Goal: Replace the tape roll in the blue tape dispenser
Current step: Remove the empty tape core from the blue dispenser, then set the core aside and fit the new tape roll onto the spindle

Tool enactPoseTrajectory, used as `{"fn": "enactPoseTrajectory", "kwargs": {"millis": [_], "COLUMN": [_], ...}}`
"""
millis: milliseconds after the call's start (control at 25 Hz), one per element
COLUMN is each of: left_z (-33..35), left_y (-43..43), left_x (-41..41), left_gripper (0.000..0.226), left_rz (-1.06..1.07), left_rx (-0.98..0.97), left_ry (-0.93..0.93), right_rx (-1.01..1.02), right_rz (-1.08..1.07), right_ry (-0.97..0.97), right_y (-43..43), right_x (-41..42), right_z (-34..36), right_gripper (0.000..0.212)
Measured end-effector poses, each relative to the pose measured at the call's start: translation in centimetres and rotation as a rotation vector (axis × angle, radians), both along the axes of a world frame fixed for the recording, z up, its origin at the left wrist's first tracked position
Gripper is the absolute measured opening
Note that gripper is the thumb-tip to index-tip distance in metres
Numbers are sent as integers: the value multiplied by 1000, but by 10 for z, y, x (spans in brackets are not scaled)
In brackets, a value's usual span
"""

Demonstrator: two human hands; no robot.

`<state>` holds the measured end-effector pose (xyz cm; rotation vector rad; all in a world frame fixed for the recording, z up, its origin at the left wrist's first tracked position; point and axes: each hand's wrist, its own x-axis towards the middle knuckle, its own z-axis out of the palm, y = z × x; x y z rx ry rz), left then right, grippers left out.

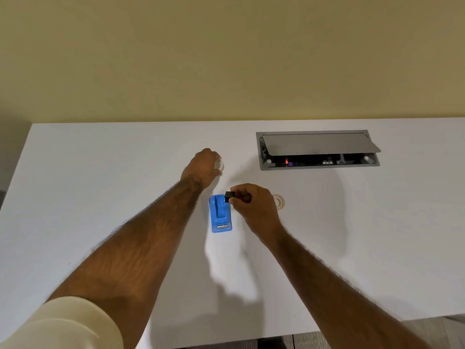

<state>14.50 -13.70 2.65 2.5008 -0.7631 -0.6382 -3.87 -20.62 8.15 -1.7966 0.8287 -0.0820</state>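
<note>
Pinching the black hub [229,196] beside the blue tape dispenser [220,215] with the right hand [254,205], a person is gripping a clear tape roll [219,166] in the left hand [201,167], likely for mounting next.

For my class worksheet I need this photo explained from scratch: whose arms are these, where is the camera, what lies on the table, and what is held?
There is no machine here: a person works with two bare hands, and the single picture comes from a camera worn on the head, looking down. On the white table lies a blue tape dispenser, with no roll seen in it. The right hand pinches a small black piece beside its far end. The left hand, farther back, grips a pale roll, mostly hidden. Another clear roll lies behind the right hand. A grey cable box is set into the table, its lid ajar.
</note>
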Motion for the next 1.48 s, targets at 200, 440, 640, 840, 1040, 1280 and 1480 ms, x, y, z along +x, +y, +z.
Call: {"fn": "enactPoseTrajectory", "kwargs": {"millis": [200, 440, 640, 840, 1040, 1280, 1480], "left_z": [-7, 6, 42, 63, 70, 74, 69], "left_y": [-6, 16, 59, 88, 90, 91, 96], "left_x": [0, -7, -45, -90, -100, -103, -106], "left_gripper": [53, 46, 17, 20, 25, 20, 18], "left_rz": [-26, 110, 365, 435, 400, 364, 418], "left_rx": [38, -98, -427, -616, -617, -630, -616], "left_ry": [-16, 73, 246, 546, 541, 474, 446], "right_rx": [-30, -67, -150, 14, 97, 149, -187], "right_rz": [49, 38, 59, 33, 67, 70, 104], "right_ry": [39, 31, -2, -113, -83, -89, -92], "right_y": [6, 1, -5, 1, 14, 19, -13], "right_x": [-7, -5, 5, 6, 7, 5, -11], "right_z": [-4, -3, 4, 10, 21, 25, 10], "right_gripper": [18, 18, 21, 22, 26, 28, 29]}}
